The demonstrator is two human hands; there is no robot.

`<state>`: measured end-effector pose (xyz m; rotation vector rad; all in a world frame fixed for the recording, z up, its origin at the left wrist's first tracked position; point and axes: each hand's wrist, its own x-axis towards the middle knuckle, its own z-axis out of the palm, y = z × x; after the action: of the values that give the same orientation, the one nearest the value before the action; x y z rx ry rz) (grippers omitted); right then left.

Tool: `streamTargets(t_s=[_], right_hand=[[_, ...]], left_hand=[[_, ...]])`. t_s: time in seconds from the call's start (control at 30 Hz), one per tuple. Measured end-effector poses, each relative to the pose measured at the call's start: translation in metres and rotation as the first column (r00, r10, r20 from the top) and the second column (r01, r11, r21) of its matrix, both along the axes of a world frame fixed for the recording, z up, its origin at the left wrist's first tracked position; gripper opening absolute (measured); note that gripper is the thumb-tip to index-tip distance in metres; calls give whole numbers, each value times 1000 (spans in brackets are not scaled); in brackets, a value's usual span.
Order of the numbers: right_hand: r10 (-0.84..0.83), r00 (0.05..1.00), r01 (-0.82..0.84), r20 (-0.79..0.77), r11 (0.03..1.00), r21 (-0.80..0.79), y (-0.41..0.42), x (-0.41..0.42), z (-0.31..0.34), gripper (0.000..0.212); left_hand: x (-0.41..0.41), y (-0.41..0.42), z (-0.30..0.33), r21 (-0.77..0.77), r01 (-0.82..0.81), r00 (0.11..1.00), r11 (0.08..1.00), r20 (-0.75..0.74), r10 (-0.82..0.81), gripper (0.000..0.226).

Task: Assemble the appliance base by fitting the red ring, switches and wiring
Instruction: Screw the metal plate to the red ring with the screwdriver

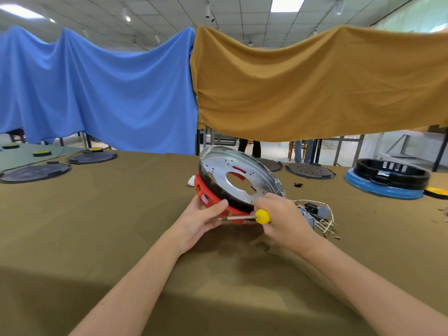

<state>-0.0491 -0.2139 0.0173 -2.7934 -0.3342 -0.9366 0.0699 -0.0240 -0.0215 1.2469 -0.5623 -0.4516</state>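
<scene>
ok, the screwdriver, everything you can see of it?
The screwdriver has a rounded yellow handle, plastic by the look, and a thin bare metal shaft. It lies roughly level, shaft pointing left across the lower edge of the red ring. The right hand grips the handle; the left hand holds the ring, fingers at the shaft's far end. The tip is hidden.
</scene>
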Motion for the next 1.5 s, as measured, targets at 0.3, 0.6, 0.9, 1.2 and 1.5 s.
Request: streamTargets(t_s=[0.3, 0.6, 0.9, 1.2, 1.5], right_hand=[[73, 995, -64, -68, 991, 121, 12, 6, 25, 24], [79, 987, -32, -137, 948, 316, 16, 15, 43, 28], [79, 992, -33, -98, 917, 399, 15, 20, 47, 44], [23, 988, 25, -155, 954, 299, 17, 23, 55, 42], [43, 967, 8, -252, 980, 199, 20, 16, 60, 41]], left_hand=[[-4, -1, 6, -176, 106, 991, 979, -64, -119, 47], [-3, 0, 8, -220, 80, 991, 972, -91, -103, 35], [-1, 0, 6, -236, 73, 988, 969, -114, -102, 16], [-2, 1, 7, -227, 75, 986, 971, -128, -106, 21], [-5, 2, 9, -199, 73, 986, 977, -130, -100, 40]])
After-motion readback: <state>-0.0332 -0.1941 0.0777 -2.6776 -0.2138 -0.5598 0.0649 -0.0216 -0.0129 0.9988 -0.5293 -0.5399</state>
